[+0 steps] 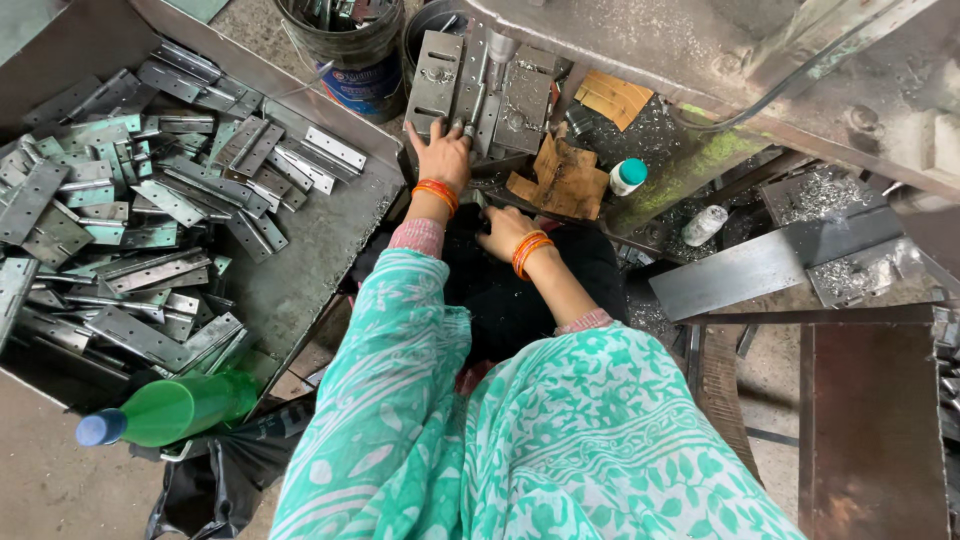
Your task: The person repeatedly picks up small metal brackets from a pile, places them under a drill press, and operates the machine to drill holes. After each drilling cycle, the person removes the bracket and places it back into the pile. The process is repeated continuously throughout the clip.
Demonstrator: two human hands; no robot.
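Note:
My left hand [442, 156], with orange bangles at the wrist, reaches forward to a grey metal hinge [480, 85] lying open on the machine bed, and its fingers grip the hinge's near edge by the knuckle. My right hand [505, 232], also wearing orange bangles, rests lower on dark cloth [520, 300] over my lap. Its fingers curl downward next to a small grey metal piece [479, 199], and whether they hold it is hidden. Green-and-white patterned sleeves cover both arms.
A large metal tray [320, 250] on the left holds several loose hinges [150, 200]. A green bottle with a blue cap [170, 410] lies at its near corner. Buckets [345, 50] stand behind, with cardboard scraps [565, 180], a small white bottle [628, 176] and steel plates [740, 275] to the right.

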